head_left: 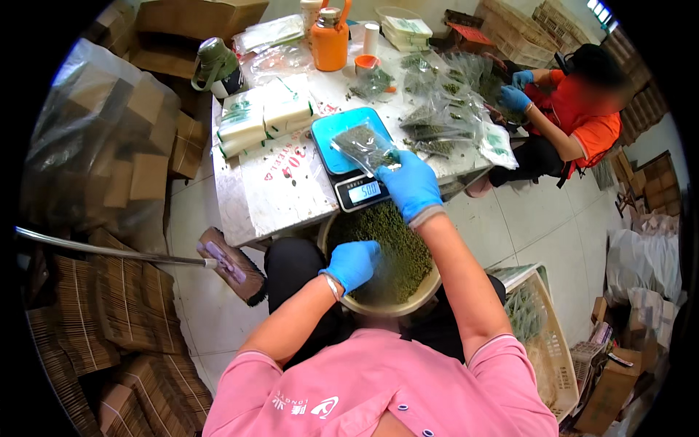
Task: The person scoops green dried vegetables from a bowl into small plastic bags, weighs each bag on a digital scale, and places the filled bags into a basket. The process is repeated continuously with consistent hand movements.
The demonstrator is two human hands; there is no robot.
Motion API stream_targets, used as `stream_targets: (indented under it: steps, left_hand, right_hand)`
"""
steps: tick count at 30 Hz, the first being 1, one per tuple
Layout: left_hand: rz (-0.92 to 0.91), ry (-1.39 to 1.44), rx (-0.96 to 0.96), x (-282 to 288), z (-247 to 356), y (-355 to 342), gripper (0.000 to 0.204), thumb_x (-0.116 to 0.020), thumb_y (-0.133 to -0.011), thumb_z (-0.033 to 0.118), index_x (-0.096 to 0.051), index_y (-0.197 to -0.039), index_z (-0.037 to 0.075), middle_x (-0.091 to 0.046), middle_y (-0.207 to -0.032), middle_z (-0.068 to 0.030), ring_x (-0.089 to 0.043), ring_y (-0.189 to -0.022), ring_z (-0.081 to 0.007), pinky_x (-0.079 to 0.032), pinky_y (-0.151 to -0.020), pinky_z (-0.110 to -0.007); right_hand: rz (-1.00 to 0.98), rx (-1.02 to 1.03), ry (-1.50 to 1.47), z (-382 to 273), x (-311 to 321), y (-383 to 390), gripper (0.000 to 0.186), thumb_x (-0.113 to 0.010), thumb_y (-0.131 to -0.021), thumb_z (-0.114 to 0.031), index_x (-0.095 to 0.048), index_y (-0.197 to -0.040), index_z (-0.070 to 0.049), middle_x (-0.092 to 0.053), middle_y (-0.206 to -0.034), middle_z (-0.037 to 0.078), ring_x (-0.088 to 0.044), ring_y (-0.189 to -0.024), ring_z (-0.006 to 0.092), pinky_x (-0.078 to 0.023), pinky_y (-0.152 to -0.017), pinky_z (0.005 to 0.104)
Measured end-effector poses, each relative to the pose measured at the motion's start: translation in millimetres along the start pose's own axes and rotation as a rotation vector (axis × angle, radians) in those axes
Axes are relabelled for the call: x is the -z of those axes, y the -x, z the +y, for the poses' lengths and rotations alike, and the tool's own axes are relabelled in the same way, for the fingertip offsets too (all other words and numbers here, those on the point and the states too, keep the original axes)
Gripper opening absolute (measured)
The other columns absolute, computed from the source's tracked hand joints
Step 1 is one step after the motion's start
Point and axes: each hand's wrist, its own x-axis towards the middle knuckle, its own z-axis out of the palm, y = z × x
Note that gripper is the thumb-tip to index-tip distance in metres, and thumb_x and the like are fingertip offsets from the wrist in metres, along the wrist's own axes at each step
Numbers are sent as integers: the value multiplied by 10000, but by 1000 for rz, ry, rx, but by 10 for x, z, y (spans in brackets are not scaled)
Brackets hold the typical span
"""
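Note:
My right hand [411,186], in a blue glove, grips the near end of a clear plastic bag [362,146] filled with green dried bits. The bag rests on the blue plate of a digital scale [325,151] with a lit display, at the table's near edge. Below, a round basin [435,282] stands between my knees, heaped with small dark green dried pieces [397,251]. Over its left side is my gloved left hand [353,266], fingers curled closed; whatever they hold is hidden.
Filled clear bags [437,120] lie on the table [280,200] beyond my right hand. Stacked empty bags [262,113], an orange flask [330,40] and a green flask [217,62] stand left. A co-worker [582,109] sits far right. A broom [231,266] and plastic crate [553,342] flank me.

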Motion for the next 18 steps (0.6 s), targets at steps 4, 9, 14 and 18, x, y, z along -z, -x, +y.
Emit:
stream_targets:
  steps: [4, 9, 14, 18]
  left_hand:
    - [-70, -55, 32, 93, -9, 12, 169, -616, -906, 266, -702, -981, 142, -701, -877, -137, -666, -799, -367, -526, -702, -468]
    - [-78, -28, 20, 30, -62, -8, 167, -579, -896, 250, -663, -895, 105, -674, -811, -171, -649, -758, -402, -503, -660, -509]
    - [-10, 85, 36, 29, -85, -49, 200, -627, -916, 279, -715, -999, 120, -705, -877, -149, -679, -769, -335, -536, -704, -437]
    - [-30, 332, 130, 37, -151, -54, 214, -615, -942, 236, -712, -1029, 67, -706, -826, -130, -690, -687, -231, -542, -659, -358]
  right_hand:
    - [165, 69, 288, 193, -158, 188, 674, -785, -787, -348, -479, -1335, -104, -598, -1197, 184, -652, -960, 366, -519, -831, 437]
    - [362, 280, 329, 222, -276, -245, 720, -801, -734, -308, -483, -1333, -66, -550, -1257, 193, -579, -1101, 367, -501, -889, 419]
    - [70, 148, 301, -171, -11, -479, 721, -780, -745, -306, -508, -1362, -51, -571, -1291, 186, -582, -1140, 353, -478, -962, 410]
    - [298, 266, 83, 485, 37, 185, 421, -710, -842, -279, -630, -1186, -50, -650, -1130, 175, -641, -988, 351, -516, -836, 414]
